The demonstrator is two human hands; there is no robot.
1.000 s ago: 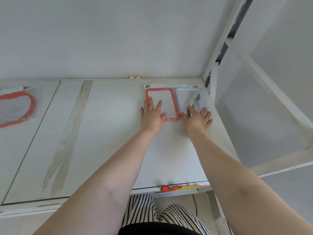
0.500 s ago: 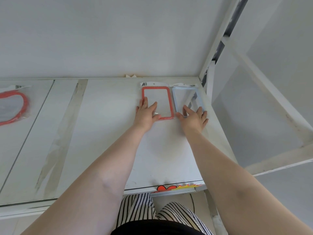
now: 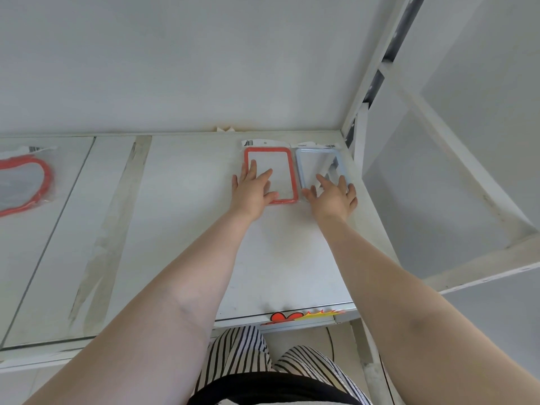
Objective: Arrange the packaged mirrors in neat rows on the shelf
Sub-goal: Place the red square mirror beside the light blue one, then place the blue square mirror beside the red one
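Back Corner of the Shelf: Two Mirrors, Two Flat Hands

At the far right corner of the white shelf sit two packaged mirrors side by side, the red mirror on the left and the blue mirror just beside it, edges nearly touching, both lying flat with their header cards towards the back wall. The left hand lies flat on the red mirror's near left corner, fingers straight and spread, thumb along the bottom edge, covering that corner completely. The right hand presses down with straight fingers on the near end of the blue mirror, and its bottom edge is hidden under the palm. Nothing is gripped by either hand; both are simply laid on top. The print on the header cards is too small to read.

Way off to the left, a round red mirror in a clear bag is cut off by the edge of the picture. At the shelf's front lip a red and yellow sticker is only partly seen. Striped trousers show below, between the arms.

Compared with a second ago, both hands keep to the same mirrors, and the pair has shifted a touch away from the right-hand upright post. The left thumb, earlier on the glass, now sits down at the frame's bottom edge.
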